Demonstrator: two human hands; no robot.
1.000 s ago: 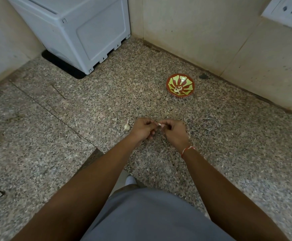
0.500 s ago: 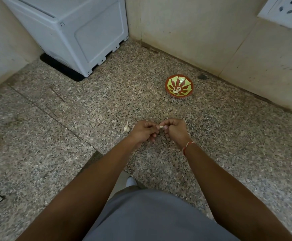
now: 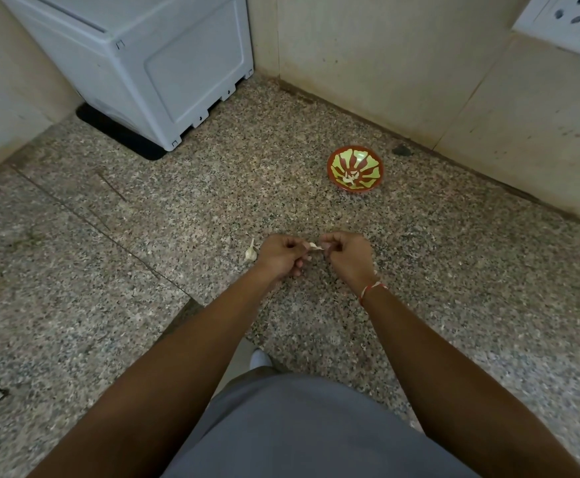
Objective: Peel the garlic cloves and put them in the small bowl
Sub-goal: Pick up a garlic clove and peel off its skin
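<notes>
A small pale garlic clove (image 3: 314, 247) is pinched between my two hands just above the speckled stone surface. My left hand (image 3: 281, 254) grips its left end with curled fingers. My right hand (image 3: 347, 255), with a red thread at the wrist, pinches its right end. The remaining piece of the garlic bulb (image 3: 250, 251) lies on the surface just left of my left hand. The small red bowl with a yellow-green pattern (image 3: 373, 159) stands farther back to the right, with pale pieces in its bottom.
A light grey plastic appliance (image 3: 150, 60) stands at the back left on a black mat. Beige walls close the back and right. A white socket plate (image 3: 571, 20) is at the top right. My grey-clad knee (image 3: 292, 429) fills the bottom.
Both hands have stayed together on the clove with small finger movements; the clove's tip now shows a little more between them. The bowl and the bulb piece have not moved.
</notes>
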